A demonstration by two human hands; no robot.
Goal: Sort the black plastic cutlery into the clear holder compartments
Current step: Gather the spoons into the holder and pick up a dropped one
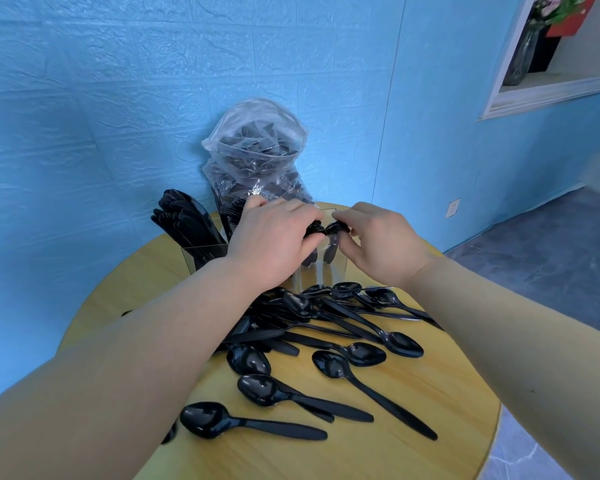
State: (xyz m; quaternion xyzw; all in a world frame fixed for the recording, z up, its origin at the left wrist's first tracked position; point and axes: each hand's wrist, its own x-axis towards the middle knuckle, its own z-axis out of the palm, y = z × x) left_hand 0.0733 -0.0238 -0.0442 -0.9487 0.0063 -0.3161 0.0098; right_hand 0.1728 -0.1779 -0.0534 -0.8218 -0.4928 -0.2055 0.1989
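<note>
Gripping spoon bundles (321, 230) upright over the clear holder (312, 271), left hand (274, 244) and right hand (378, 244) nearly touching, handles pointing down into its compartment; loose spoons (326, 327) lie nearer, below both wrists.

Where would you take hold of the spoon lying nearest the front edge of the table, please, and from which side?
Take the spoon by its handle, near the middle, coming from above. It lies flat on the table with its bowl to the left and its handle running right, clear of the other spoons. A grip across the narrow handle looks easier than one on the wide, rounded bowl.
</note>
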